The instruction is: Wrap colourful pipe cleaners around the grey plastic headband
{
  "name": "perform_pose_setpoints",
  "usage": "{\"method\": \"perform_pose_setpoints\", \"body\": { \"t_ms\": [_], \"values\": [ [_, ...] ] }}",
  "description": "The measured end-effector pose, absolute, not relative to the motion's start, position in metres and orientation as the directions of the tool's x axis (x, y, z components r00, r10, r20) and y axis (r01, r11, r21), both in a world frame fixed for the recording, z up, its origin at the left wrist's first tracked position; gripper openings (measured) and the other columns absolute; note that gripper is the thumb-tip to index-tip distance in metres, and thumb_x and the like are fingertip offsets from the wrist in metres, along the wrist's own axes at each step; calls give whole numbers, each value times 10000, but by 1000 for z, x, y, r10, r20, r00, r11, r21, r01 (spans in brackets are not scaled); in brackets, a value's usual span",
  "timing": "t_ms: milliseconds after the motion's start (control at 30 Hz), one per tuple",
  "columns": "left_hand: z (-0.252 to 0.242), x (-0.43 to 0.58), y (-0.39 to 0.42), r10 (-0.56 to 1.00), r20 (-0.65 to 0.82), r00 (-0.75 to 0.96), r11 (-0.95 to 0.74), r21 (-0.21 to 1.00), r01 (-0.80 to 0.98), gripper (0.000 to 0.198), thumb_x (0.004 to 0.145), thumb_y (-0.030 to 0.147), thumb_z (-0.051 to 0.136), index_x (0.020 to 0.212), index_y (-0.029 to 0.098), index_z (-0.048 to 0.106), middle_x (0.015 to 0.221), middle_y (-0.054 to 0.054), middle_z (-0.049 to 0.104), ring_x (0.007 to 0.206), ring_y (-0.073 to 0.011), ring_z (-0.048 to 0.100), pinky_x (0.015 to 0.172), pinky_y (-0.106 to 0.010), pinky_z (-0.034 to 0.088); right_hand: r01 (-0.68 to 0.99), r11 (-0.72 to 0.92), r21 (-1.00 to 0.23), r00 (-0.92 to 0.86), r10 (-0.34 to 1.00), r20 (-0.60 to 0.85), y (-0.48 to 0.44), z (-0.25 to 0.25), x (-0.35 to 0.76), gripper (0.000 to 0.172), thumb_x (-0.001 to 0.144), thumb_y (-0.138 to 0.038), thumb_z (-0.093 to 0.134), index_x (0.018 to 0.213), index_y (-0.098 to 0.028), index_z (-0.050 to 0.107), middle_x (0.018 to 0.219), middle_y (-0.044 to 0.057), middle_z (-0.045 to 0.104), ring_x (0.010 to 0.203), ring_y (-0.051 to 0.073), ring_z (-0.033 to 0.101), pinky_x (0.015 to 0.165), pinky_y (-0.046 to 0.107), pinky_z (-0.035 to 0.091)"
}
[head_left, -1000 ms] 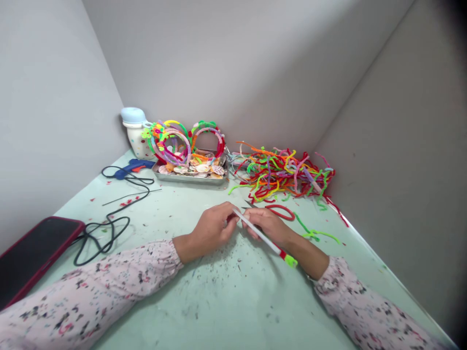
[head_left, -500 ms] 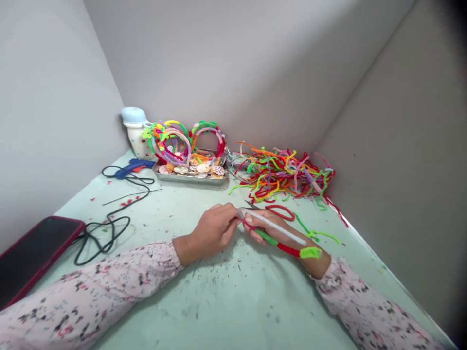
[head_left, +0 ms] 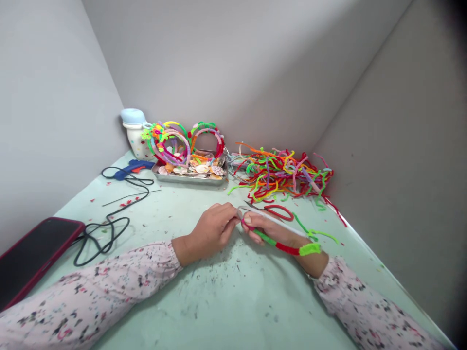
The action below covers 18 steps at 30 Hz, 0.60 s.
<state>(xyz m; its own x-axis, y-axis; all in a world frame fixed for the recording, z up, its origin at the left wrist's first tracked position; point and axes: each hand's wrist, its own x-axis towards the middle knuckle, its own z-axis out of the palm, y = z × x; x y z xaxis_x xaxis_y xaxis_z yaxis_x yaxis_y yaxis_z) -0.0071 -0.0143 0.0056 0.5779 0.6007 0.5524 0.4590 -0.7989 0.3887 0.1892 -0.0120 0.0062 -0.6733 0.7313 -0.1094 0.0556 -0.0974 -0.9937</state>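
My left hand (head_left: 213,228) and my right hand (head_left: 272,228) meet at the middle of the pale green table (head_left: 226,296), fingers pinched together. Between them they hold one end of a thin stick wrapped in green and red pipe cleaner (head_left: 288,247), which runs down to the right over my right wrist and ends in a bright green tuft. My left fingertips pinch its tip; my right fingers grip just behind. Red-handled scissors (head_left: 279,211) lie just beyond my right hand.
A heap of coloured pipe cleaners (head_left: 284,172) fills the back right corner. A metal tray (head_left: 189,177) with shells and wrapped hoops, a white jar (head_left: 136,133), a blue glue gun (head_left: 127,169) with black cord, and a red-cased phone (head_left: 32,253) lie left. Walls close in.
The stick has swung from pointing toward me to lying flatter and to the right, and its wrapped green and red side now shows. Both hands stay in place.
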Motion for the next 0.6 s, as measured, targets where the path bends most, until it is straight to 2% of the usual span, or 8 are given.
{"method": "perform_pose_setpoints", "body": {
  "t_ms": [100, 167, 233, 300, 400, 500, 600],
  "values": [
    [10, -5, -11, 666, 576, 474, -743, 450, 496, 103, 845, 177, 481, 926, 172, 544, 892, -51, 578, 854, -175, 513, 776, -306, 392, 16, -79, -997, -585, 808, -73, -13, 4, 183, 242, 863, -368, 441, 764, -162, 522, 468, -36, 504, 397, 96, 442, 434, 215, 358],
    [13, -5, -10, 701, 618, 356, -695, 479, 536, 219, 811, 218, 545, 1024, 170, 535, 1050, -86, 542, 1001, -208, 489, 862, -343, 383, 7, -43, -999, -479, 877, -41, -14, 4, 180, 240, 855, -376, 453, 757, -168, 521, 491, -32, 516, 414, 99, 454, 442, 218, 369],
    [15, -5, -9, 736, 632, 242, -638, 528, 561, 294, 782, 235, 579, 1061, 161, 522, 1094, -103, 508, 1037, -222, 472, 880, -360, 384, 16, -7, -1000, -360, 933, -12, -15, 4, 177, 226, 855, -363, 457, 751, -174, 524, 509, -34, 519, 419, 94, 445, 433, 211, 355],
    [15, -5, -9, 783, 585, 210, -591, 597, 542, 224, 790, 231, 561, 1000, 159, 537, 989, -77, 530, 929, -194, 507, 813, -329, 414, 53, 34, -998, -278, 960, 18, -15, 4, 177, 214, 862, -344, 451, 744, -181, 523, 515, -39, 516, 421, 91, 437, 428, 207, 339],
    [12, -4, -9, 837, 442, 322, -546, 706, 451, 97, 830, 243, 510, 836, 165, 568, 794, -21, 541, 740, -139, 518, 679, -261, 423, 149, 124, -981, -255, 963, 83, -14, 3, 177, 215, 880, -326, 432, 742, -186, 521, 526, -44, 515, 440, 94, 437, 456, 213, 345],
    [10, -2, -9, 850, 355, 390, -500, 775, 385, 175, 849, 285, 491, 785, 159, 595, 754, -13, 554, 705, -126, 527, 639, -236, 416, 285, 249, -925, -283, 944, 167, -16, 2, 176, 284, 895, -310, 414, 664, -179, 514, 539, -35, 519, 495, 99, 459, 534, 224, 369],
    [11, -1, -9, 854, 355, 380, -494, 783, 378, 174, 840, 275, 504, 803, 156, 624, 759, -17, 575, 713, -126, 539, 644, -232, 415, 392, 334, -857, -314, 925, 217, -18, 2, 175, 315, 903, -293, 408, 628, -176, 509, 539, -31, 521, 543, 106, 485, 597, 231, 377]
  ]
}}
